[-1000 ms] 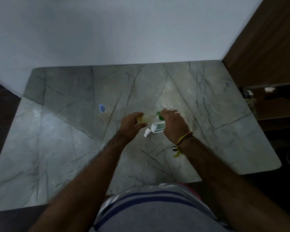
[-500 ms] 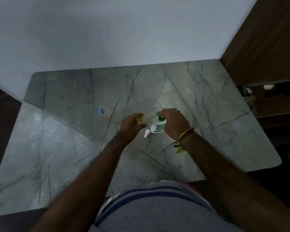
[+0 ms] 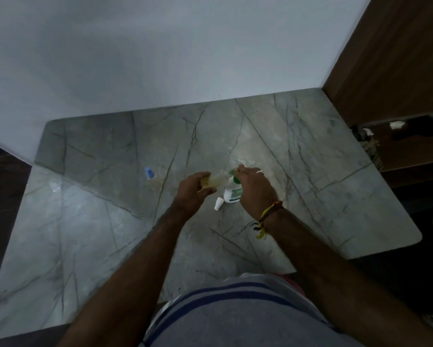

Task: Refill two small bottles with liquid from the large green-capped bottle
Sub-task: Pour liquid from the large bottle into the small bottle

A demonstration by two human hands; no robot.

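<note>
A head-worn camera looks down on a grey marble counter (image 3: 90, 221) with dark veins, set against a pale wall, with wood panelling at the right. Two bare forearms reach in from the bottom edge and meet near the middle of the counter. The left hand (image 3: 194, 190) curls around a small clear bottle (image 3: 214, 182) holding yellowish liquid; the bottle lies tipped on its side in the air, its mouth pointing right toward the other hand. The right hand (image 3: 254, 189) wraps around the top of the large green-capped bottle (image 3: 231, 194), a white bottle with a green and white label standing on the counter; the thumb and fingertips are pinched close at its green cap, just beside the small bottle's mouth. How much liquid the white bottle holds cannot be seen. A small white cap (image 3: 218, 204) lies on the counter touching or just beside the white bottle's base, below and between the two hands. Well to the left, alone on the counter, is a small blue-capped bottle (image 3: 149, 172); its contents cannot be made out. The right wrist wears a yellow and red thread bracelet (image 3: 266, 216), and a ring (image 3: 260, 172) shows on one finger.
</note>
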